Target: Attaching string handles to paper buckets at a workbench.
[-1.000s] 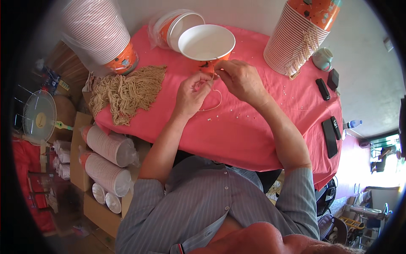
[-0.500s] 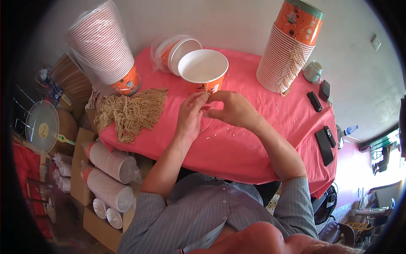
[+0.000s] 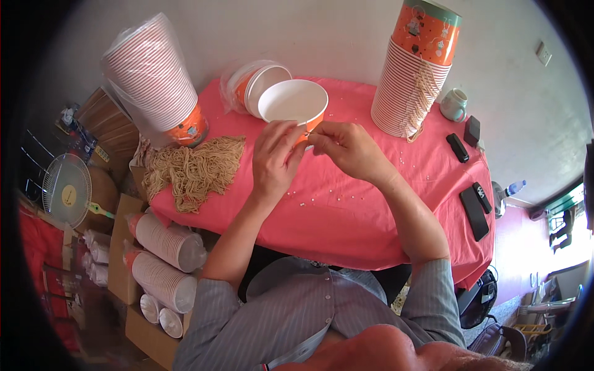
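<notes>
A white-rimmed orange paper bucket (image 3: 294, 99) stands upright on the pink-covered table in front of me. At its near side my left hand (image 3: 274, 159) has its fingers stretched out against the wall, thumb apart from them; a bit of orange shows between. My right hand (image 3: 348, 150) comes from the other side, thumb and forefinger pinched at a thin tan string (image 3: 307, 132) close to the bucket's wall. Most of the string is hidden by my fingers. Left of the bucket lies a heap of tan strings (image 3: 195, 167).
A tall bucket stack (image 3: 408, 89) with strings hanging down stands at the back right, a plastic-wrapped stack (image 3: 151, 74) at the back left. Wrapped buckets (image 3: 266, 86) lie behind. A mug (image 3: 455, 105) and phone (image 3: 474, 213) are at right; a carton (image 3: 127, 244) holds more stacks.
My left hand has loosened from its pinch, its fingers now stretched out. The right hand keeps pinching near the bucket. The string loop above my fingers no longer shows; the view has shifted slightly.
</notes>
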{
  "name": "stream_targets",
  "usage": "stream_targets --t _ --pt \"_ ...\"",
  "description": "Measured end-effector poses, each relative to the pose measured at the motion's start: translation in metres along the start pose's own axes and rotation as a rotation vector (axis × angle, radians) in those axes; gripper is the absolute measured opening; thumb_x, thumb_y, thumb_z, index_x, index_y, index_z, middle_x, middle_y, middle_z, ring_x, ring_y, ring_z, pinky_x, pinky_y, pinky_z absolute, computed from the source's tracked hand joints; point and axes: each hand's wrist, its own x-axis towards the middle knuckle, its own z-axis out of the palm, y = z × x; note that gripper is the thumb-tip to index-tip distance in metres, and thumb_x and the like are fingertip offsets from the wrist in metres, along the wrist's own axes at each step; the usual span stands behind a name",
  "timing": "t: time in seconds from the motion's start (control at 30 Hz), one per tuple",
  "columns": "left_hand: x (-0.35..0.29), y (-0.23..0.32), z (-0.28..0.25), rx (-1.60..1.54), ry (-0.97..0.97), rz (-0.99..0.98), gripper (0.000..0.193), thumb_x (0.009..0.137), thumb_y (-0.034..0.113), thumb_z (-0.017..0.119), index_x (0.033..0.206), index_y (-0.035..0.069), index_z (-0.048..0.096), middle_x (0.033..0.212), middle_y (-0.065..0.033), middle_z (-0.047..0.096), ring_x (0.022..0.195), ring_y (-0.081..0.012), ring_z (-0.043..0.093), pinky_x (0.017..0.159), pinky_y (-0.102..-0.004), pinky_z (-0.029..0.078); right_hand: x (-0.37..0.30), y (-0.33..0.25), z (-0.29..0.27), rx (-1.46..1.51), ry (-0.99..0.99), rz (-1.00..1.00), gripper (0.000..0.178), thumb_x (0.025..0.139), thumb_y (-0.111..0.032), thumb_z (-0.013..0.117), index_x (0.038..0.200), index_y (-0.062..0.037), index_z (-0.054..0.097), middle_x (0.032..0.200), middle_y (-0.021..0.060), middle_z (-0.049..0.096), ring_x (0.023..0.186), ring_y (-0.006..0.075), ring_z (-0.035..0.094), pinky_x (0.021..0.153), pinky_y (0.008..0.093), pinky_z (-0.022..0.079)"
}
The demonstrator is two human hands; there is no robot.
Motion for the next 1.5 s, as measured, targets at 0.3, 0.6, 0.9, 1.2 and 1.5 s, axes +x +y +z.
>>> stream_targets --t 0.3,0.6,0.9,1.2,1.5 --pt "0.011 -0.011 0.006 -0.009 -0.076 0.113 0.039 0.084 -0.001 0.085 0.121 0.008 0.078 0.118 -0.0033 0.079 0.124 -0.0320 0.071 0.101 -0.0451 0.055 -0.007 -0.016 -0.006 -0.055 0.016 -0.059 0.024 0.110 -0.019 0.068 0.115 0.0022 0.079 0.090 0.0135 0.080 0.084 0.0182 0.078 0.076 0.0352 0.061" --pt "0.018 -0.001 0.000 -0.117 -0.059 0.091 0.033 0.090 -0.005 0.079 0.120 0.008 0.078 0.108 -0.0049 0.081 0.117 -0.0296 0.074 0.097 -0.0422 0.056 -0.012 -0.025 -0.004 0.002 0.059 -0.117 0.024 0.112 -0.020 0.067 0.107 0.0014 0.077 0.075 0.0082 0.072 0.070 0.0150 0.071 0.067 0.0341 0.057" --pt "0.017 -0.024 0.008 -0.061 -0.046 0.098 0.019 0.099 0.004 0.078 0.118 0.008 0.079 0.111 -0.0058 0.082 0.115 -0.0297 0.076 0.098 -0.0438 0.054 -0.013 -0.022 -0.007 0.070 0.034 -0.085 0.026 0.113 -0.021 0.067 0.107 0.0014 0.079 0.073 0.0051 0.069 0.067 0.0106 0.065 0.063 0.0314 0.052" --pt "0.016 -0.046 0.020 -0.020 -0.021 0.037 0.013 0.101 0.008 0.076 0.114 0.008 0.080 0.114 -0.0066 0.082 0.115 -0.0276 0.076 0.101 -0.0430 0.052 -0.015 -0.027 -0.020 0.351 0.121 -0.098 0.024 0.113 -0.017 0.066 0.107 0.0035 0.079 0.078 0.0030 0.070 0.070 0.0091 0.066 0.065 0.0276 0.053" --pt "0.001 -0.060 0.030 0.029 -0.047 0.024 0.015 0.102 0.009 0.077 0.117 0.010 0.080 0.113 -0.0039 0.082 0.113 -0.0239 0.076 0.115 -0.0512 0.046 -0.027 -0.036 -0.040 0.595 0.233 -0.315 0.023 0.114 -0.016 0.068 0.113 0.0036 0.081 0.084 0.0059 0.074 0.084 0.0134 0.070 0.080 0.0297 0.057"
